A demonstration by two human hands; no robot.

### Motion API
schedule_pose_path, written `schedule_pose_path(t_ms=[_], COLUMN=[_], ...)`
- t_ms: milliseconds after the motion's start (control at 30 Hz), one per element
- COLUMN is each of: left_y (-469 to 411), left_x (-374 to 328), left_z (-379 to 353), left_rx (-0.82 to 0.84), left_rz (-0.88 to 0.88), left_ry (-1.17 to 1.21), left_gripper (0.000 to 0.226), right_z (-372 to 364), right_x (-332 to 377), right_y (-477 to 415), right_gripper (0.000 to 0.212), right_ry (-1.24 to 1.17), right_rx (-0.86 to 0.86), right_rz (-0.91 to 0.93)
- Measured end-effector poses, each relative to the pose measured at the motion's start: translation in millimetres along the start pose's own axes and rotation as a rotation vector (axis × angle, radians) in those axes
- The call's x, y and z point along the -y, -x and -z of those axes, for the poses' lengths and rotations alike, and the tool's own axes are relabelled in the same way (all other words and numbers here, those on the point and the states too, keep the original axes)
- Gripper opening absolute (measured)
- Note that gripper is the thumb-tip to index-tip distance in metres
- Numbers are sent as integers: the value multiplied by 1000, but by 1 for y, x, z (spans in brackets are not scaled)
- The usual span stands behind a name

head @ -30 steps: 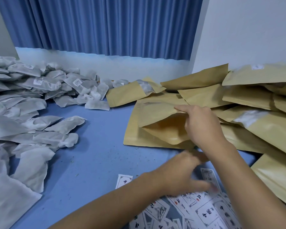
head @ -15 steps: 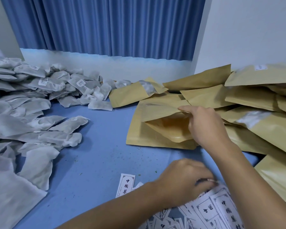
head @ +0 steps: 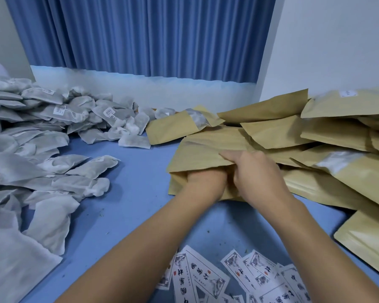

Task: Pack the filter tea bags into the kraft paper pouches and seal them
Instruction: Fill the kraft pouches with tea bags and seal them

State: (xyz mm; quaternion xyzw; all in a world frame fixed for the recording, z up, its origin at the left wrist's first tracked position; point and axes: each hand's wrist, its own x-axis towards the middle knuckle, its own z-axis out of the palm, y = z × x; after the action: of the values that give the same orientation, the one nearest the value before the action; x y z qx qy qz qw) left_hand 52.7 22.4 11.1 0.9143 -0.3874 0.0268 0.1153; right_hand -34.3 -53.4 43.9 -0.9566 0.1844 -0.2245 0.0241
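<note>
Nearest: printed slips (head: 206, 278) scattered on the blue table (head: 127, 215), just under both forearms. They are probably inserts or labels kept within easy reach, but that is a guess. Small green crumbs lie loose on the table round them.

Next: both hands are on one pouch (head: 201, 149), which lies flat at the left edge of the pouch pile (head: 337, 136). The right hand (head: 258, 173) has its fingers (head: 232, 157) curled over the pouch's upper lip, pinching and lifting it so the mouth gapes toward the person. The left hand (head: 206, 177) is pushed into that mouth and only its wrist end shows. I cannot tell how its fingers lie or whether they hold anything. My read is a loading step, with one hand propping the mouth open for the other. The pouch is not sealed yet.

Left side: the tea bags (head: 53, 171) are white and flat, heaped loose from the near edge back toward the wall. They lie well apart from the held pouch, on the left hand's side. A few carry small stickers.

Further back: a second pouch (head: 173, 129) lies between the heap and the pile, unsealed, with something white poking from its mouth. The pile's pouches overlap. One shows a pale patch, either a window or a bag, I can't tell.

Far: blue curtain (head: 151, 36), white wall (head: 337, 40).
</note>
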Motion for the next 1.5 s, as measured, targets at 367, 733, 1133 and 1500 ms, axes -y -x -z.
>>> schedule_pose_path(t_ms=[367, 733, 1133, 1500], left_y=[24, 38, 33, 41], left_x=[35, 153, 208, 177], left_z=[2, 1, -7, -9], left_rx=[-387, -1147, -316, -697], left_rz=[-127, -62, 647, 311], left_ry=[-91, 146, -197, 525], left_gripper=[23, 16, 27, 16], right_z=[-24, -43, -63, -65], right_x=[18, 58, 51, 50], right_y=[-23, -68, -69, -72], right_gripper=[45, 34, 44, 44], right_ry=[242, 122, -102, -118], right_rx=[-80, 23, 129, 78], right_rz=[-11, -4, -48, -63])
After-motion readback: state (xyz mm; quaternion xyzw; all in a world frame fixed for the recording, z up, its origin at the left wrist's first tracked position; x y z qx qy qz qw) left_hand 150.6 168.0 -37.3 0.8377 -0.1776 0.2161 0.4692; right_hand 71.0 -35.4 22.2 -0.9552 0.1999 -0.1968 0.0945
